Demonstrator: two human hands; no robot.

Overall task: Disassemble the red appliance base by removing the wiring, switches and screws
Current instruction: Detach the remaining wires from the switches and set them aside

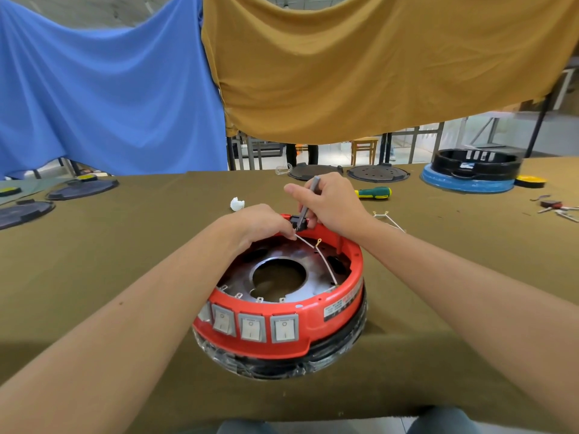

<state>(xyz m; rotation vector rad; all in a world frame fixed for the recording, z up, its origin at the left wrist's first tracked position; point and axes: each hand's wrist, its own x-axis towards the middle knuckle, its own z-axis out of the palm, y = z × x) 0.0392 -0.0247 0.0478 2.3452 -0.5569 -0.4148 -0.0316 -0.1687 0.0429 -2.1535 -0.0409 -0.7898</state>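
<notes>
Right hand (pixel 333 203): pinches 1 grey tool (pixel 308 198), tip down on 1 black block (pixel 297 223) at far rim of red base (pixel 313 330). Left hand (pixel 261 222): fingers pinch block/wire end. Base sits mid-table on cloth (pixel 125 245).
Left, by my read: 3 switches (pixel 252 326) plus a 4th partly seen; 1 white wire (pixel 326 261). Off already: 1 loose wire (pixel 388 219). Spare: 1 green screwdriver (pixel 373 192). Screws: can't tell.

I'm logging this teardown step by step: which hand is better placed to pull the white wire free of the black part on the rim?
Probably the left hand: it already pinches the white wire beside the black part, while the right hand is busy holding the grey tool.
</notes>
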